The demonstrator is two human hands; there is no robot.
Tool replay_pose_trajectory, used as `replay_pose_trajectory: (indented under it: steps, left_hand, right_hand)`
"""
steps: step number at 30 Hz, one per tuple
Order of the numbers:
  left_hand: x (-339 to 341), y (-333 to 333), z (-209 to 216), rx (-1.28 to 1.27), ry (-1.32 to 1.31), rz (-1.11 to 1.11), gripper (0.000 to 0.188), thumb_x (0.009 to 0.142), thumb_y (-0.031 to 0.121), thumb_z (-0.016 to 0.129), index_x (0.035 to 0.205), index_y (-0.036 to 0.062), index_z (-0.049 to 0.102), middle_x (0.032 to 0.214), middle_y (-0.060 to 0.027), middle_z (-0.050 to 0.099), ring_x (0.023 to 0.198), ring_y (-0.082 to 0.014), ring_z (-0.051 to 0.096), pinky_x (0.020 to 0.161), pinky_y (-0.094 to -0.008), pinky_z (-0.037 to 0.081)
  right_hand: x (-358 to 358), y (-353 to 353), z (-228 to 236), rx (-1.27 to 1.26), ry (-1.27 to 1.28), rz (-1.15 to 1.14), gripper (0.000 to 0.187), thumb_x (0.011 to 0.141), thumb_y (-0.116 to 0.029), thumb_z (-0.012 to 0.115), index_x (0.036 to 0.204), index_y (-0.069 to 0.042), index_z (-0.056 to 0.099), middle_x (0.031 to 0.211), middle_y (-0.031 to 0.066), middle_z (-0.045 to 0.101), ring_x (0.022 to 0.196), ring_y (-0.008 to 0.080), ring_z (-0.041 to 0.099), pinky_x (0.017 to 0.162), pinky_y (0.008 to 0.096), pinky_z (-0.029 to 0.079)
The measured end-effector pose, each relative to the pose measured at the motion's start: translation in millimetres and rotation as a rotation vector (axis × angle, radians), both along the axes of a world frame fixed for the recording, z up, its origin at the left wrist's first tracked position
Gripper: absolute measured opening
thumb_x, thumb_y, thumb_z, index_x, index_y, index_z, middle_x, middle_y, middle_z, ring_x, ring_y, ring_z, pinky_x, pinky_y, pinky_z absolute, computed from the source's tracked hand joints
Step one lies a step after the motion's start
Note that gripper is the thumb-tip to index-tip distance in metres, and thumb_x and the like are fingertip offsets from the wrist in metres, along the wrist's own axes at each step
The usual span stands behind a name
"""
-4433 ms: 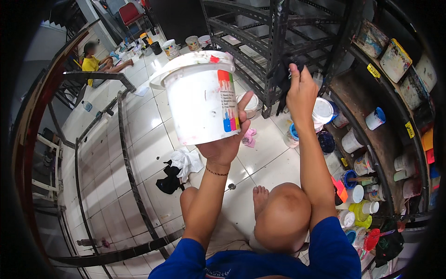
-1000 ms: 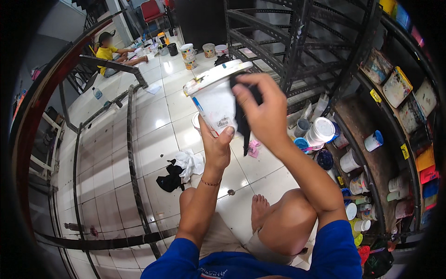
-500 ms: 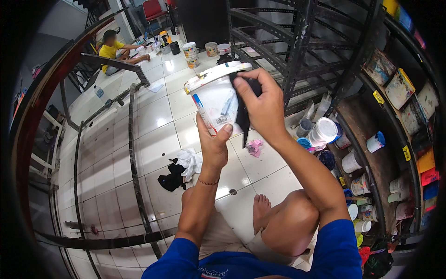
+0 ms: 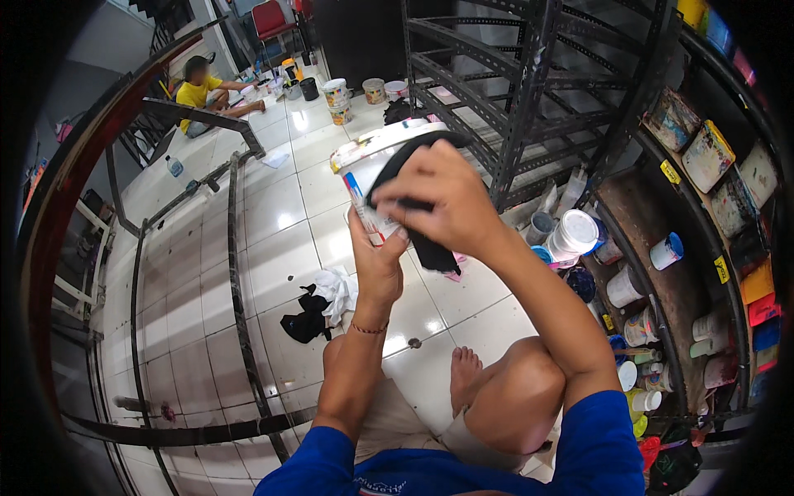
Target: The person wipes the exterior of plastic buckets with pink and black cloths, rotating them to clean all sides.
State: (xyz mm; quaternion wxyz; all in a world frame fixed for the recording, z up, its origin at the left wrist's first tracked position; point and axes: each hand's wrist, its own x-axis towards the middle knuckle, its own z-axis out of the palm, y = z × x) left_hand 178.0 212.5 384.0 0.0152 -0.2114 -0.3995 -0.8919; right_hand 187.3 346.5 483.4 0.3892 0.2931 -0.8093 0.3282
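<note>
My left hand (image 4: 379,269) grips a white plastic tub (image 4: 357,188) from below, its thumb on the near side. The tub is tilted and wears a paint-smeared white lid (image 4: 376,142). Against the tub's right side my right hand (image 4: 447,198) holds a black cloth (image 4: 433,253); its fingers are slightly blurred. The cloth drapes from the lid's edge down past the tub's base and covers much of the label. On the floor beyond my left forearm lie a white cloth (image 4: 337,291) and another black cloth (image 4: 306,321).
Black metal frames (image 4: 238,298) stand at the left. A slotted metal rack (image 4: 521,107) rises ahead. Shelves (image 4: 633,223) with paint pots line the right, near a white bucket (image 4: 574,233). A person in a yellow shirt (image 4: 195,93) sits far left among several containers.
My right hand has moved left and down across the tub with the black cloth, which now covers the printed label. The tub stays in my left hand.
</note>
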Motion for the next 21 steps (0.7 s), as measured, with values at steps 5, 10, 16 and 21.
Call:
replay_pose_trajectory:
  steps: [5,10,16,21]
  left_hand:
    - [0.8,-6.7,8.1,0.047,-0.028,-0.055,0.073,0.080,0.014,0.069,0.141,0.0032,0.031,0.129,-0.0107,0.050,0.122,-0.0209,0.051,0.106,-0.0376,0.040]
    - [-7.3,-8.6,7.7,0.019,0.002,-0.019,0.071,0.082,0.012,0.069,0.140,0.0037,0.031,0.126,-0.0098,0.051,0.118,-0.0191,0.052,0.106,-0.0368,0.041]
    - [-12.7,-7.5,-3.2,0.037,0.026,-0.083,0.076,0.082,0.018,0.074,0.142,0.0048,0.029,0.126,-0.0085,0.049,0.123,-0.0196,0.050,0.106,-0.0360,0.041]
    - [-12.3,-7.6,10.9,0.022,0.012,-0.103,0.078,0.081,0.022,0.073,0.143,0.0026,0.029,0.133,-0.0112,0.049,0.125,-0.0223,0.050,0.109,-0.0387,0.039]
  right_hand:
    - [1.7,-6.0,-17.2,-0.359,-0.036,-0.039,0.014,0.081,-0.010,0.075,0.095,-0.006,0.075,0.085,0.0060,0.065,0.085,0.0200,0.062,0.080,0.0308,0.049]
    - [-8.1,-10.8,-7.8,-0.125,-0.022,-0.041,0.016,0.079,-0.015,0.078,0.093,-0.009,0.076,0.084,0.0063,0.064,0.081,0.0213,0.059,0.075,0.0329,0.048]
    - [4.8,-18.3,-19.2,-0.109,-0.005,-0.040,0.015,0.076,-0.016,0.077,0.090,-0.012,0.076,0.082,0.0028,0.064,0.080,0.0222,0.057,0.075,0.0339,0.044]
    - [-22.5,-11.4,-6.9,-0.516,-0.123,0.029,0.013,0.086,-0.019,0.074,0.097,-0.012,0.076,0.088,0.0017,0.063,0.078,0.0136,0.055,0.072,0.0285,0.043]
